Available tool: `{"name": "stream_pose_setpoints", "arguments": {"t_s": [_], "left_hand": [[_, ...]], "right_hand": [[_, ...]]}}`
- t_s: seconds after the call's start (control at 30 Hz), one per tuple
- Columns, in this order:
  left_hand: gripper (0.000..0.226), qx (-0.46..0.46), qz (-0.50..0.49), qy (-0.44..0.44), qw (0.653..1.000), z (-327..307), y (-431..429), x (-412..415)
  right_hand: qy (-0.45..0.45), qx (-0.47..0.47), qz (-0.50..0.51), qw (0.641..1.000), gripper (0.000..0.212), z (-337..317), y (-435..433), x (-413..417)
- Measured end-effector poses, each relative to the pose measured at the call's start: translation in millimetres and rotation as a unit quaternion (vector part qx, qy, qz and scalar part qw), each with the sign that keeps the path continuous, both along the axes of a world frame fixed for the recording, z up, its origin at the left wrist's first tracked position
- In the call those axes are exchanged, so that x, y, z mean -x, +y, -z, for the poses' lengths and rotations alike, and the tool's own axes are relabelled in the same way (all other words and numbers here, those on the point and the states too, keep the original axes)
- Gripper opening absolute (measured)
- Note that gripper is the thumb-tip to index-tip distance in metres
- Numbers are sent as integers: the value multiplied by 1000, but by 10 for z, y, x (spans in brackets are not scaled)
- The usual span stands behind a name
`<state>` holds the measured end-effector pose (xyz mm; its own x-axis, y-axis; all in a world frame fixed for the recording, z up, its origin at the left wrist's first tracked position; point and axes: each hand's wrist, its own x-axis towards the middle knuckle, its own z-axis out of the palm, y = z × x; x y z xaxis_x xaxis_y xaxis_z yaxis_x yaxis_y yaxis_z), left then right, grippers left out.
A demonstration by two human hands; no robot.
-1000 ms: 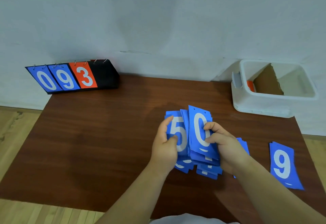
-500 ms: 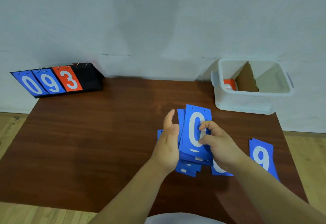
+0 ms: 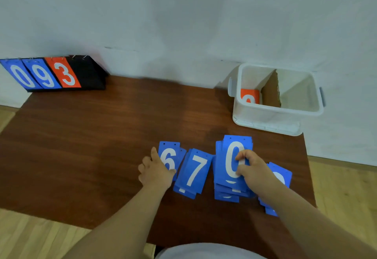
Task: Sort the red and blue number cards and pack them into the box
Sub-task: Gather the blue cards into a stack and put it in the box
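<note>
Pinching the blue stack (image 3: 228,156) topped by a zero, my right hand (image 3: 255,169) has thumb and fingers curled onto its face and right edge; my left hand (image 3: 156,174) grips the six card (image 3: 168,154) by its left edge, thumb laid across the lower face, the other fingers curled beside it. Both hands are on the counter (image 3: 91,146), on the near side of the box (image 3: 265,120); the stack lies nearest the box, just short of its front wall and a little left of it; the seven pile (image 3: 195,172) lies further left of the box; the six card is furthest left. Every card's long side runs away from me, toward the wall behind the box. So the box lies ahead and to the right of the stack, and my right hand is plainly the nearer one to carry it in. Inside the box a cardboard divider (image 3: 272,91) stands upright; a red card (image 3: 249,95) sits in the left compartment; the right one shows no cards, and I judge the blue belong there. One more blue card (image 3: 281,174) lies near the box's front, half hidden under my right arm; I cannot read its number.
</note>
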<state>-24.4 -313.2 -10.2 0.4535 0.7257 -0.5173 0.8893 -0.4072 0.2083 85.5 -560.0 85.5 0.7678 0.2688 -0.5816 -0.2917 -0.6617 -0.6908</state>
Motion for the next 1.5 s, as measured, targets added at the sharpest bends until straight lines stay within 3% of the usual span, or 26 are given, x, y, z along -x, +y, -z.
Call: {"name": "stream_pose_setpoints", "arguments": {"t_s": [0.37, 0.57, 0.63, 0.8, 0.97, 1.13, 1.27, 1.5], "left_hand": [[112, 74, 11, -110, 991, 117, 38, 120], [54, 155, -92, -216, 959, -7, 206, 240], [48, 180, -129, -264, 939, -169, 294, 251], [54, 283, -120, -354, 883, -706, 282, 183], [69, 385, -88, -405, 825, -1099, 90, 103], [60, 399, -49, -455, 794, -1304, -140, 20], [32, 411, -36, -460, 786, -1390, -363, -42], [55, 413, 90, -420, 803, -1341, -644, -138]], "right_hand": [[20, 19, -17, 999, 23, 95, 140, -81], [30, -9, 3, 999, 25, 128, 335, 10], [43, -25, 14, 999, 26, 96, 429, 50], [123, -196, 45, 972, 34, -108, 759, 181], [120, -333, 78, 932, 28, -342, 985, 257], [73, -327, 71, 940, 25, -418, 875, 275], [59, -266, 56, 961, 27, -426, 679, 264], [112, -284, 73, 950, 29, -308, 280, 214]]}}
